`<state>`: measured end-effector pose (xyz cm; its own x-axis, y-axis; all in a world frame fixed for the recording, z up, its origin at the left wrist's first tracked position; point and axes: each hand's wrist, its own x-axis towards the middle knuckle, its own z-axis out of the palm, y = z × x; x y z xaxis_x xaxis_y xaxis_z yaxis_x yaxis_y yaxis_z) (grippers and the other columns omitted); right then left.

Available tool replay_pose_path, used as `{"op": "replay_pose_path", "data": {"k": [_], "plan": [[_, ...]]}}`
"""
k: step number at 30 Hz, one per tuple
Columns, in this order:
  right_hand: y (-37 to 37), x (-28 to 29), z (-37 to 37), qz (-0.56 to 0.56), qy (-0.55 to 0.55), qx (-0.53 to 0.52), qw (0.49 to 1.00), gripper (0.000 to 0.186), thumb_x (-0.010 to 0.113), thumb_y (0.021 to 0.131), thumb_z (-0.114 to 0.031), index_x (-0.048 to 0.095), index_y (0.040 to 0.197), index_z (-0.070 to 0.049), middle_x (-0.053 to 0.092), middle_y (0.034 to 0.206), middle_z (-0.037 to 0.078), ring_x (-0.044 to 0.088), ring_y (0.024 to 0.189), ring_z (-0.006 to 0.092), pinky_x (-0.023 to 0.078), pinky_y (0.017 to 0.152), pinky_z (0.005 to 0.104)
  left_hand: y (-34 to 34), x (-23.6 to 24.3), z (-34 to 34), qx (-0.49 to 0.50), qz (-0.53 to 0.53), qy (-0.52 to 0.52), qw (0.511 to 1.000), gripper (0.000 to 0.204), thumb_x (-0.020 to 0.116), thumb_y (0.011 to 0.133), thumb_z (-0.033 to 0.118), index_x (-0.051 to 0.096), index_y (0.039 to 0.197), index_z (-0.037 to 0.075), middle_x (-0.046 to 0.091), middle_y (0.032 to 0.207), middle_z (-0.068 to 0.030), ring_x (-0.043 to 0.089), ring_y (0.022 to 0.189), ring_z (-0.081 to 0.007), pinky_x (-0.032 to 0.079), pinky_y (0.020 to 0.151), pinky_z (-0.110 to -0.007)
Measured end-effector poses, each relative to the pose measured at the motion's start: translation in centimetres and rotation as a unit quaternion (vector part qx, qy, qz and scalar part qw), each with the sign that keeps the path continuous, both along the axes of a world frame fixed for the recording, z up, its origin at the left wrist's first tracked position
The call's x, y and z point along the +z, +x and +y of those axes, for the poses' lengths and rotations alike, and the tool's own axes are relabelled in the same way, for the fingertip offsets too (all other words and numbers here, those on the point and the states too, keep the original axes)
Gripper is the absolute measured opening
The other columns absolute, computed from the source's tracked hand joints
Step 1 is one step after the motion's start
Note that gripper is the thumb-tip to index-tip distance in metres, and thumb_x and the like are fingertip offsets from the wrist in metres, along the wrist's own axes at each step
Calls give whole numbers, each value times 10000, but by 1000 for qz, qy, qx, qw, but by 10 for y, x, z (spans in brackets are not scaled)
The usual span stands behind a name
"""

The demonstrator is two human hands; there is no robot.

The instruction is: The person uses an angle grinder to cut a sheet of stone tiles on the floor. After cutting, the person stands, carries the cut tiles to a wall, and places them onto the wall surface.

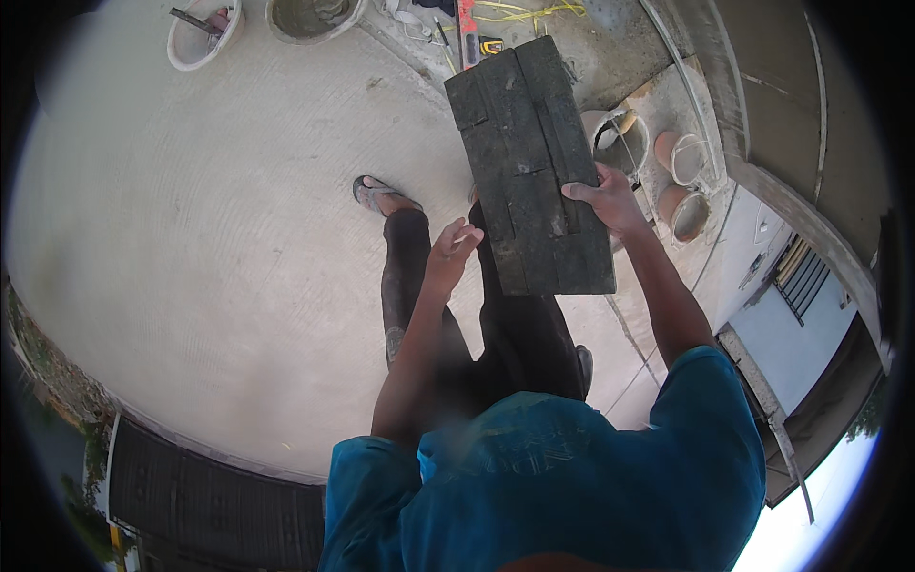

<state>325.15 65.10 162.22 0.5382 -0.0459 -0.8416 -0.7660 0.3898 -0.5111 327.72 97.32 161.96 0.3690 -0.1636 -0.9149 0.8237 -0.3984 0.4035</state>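
A dark grey-black rectangular stone cladding tile [534, 162], with raised blocks and grooves on its face, is held up in front of my legs. My right hand [610, 202] grips its right edge, thumb lying on the face and the other fingers hidden behind. Beside the tile's lower left edge is my left hand [455, 253], fingers loosely bent and partly apart, with nothing seen in it. A narrow gap seems to separate it from the tile.
At the right stand a mortar-smeared bucket [637, 153] and two smaller pots [678, 160]. A basin [315, 21] of wet mix and a white bucket [193, 59] are at the far left. A yellow-black tape measure [491, 46] lies by a red level [467, 29] on the concrete floor [238, 238].
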Motion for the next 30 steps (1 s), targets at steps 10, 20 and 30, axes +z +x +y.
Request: {"op": "replay_pose_path", "data": {"k": [10,20,30], "plan": [[135,-196,232,18,76,23,997,556,790,867,-90,552,1350,48,689,1218,120,679,1072,188,555,939,352,119,-175,180,266,9,-113,957,494,757,959,237,572,1342,-14,695,1228,-100,678,1090,-159,541,959,-316],[338,-825,439,-229,-94,204,947,671,826,862,-245,507,1368,58,663,1258,173,661,1107,217,492,1009,338,264,-720,340,343,-213,64,913,375,753,940,140,622,1244,-37,721,1121,-100,665,972,-141,511,872,-281],[437,-990,491,-287,-300,339,844,951,695,877,-661,518,1374,130,608,1314,349,582,1291,432,457,1077,462,323,-925,398,372,-342,-2,863,312,730,945,124,620,1197,-21,706,1078,-87,645,948,-133,500,861,-292]]}}
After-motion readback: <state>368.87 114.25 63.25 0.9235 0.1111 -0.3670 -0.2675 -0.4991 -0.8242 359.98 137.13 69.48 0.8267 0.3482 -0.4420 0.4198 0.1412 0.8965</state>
